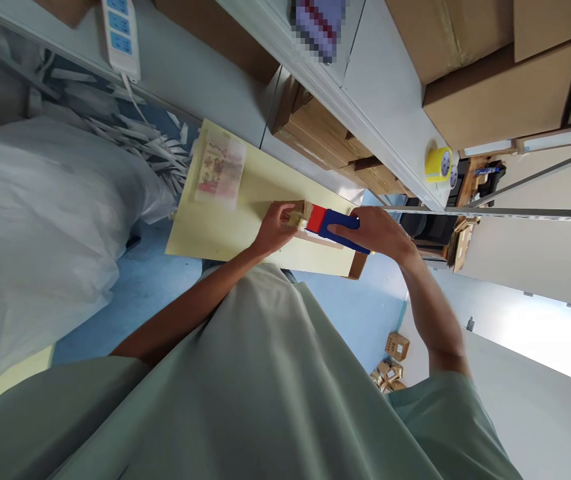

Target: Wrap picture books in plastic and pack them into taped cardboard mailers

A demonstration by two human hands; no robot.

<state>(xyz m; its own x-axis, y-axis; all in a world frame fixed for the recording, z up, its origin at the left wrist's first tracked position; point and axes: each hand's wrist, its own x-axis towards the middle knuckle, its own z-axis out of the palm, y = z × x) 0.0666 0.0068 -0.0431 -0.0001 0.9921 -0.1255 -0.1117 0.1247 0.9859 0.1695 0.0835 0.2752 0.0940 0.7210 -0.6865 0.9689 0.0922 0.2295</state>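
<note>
My right hand (pixel 373 230) is closed around a blue object with a red end (pixel 343 223), long and box-like; its exact kind is not clear. My left hand (pixel 275 227) grips a small brown cardboard-like piece (pixel 296 212) against the red end. A pale, flat strip (pixel 323 239) shows beneath the blue object. Both hands are over a pale yellow board (pixel 260 180). On the board's left part lies a clear plastic bag with a printed sheet (pixel 221 167).
Cardboard boxes (pixel 320 130) stand under a white shelf (pixel 390 113), with yellow tape rolls (pixel 438 165) at its end. A power strip (pixel 121 40) is at upper left. A large translucent plastic bag (pixel 60 200) and paper strips (pixel 160 153) lie left.
</note>
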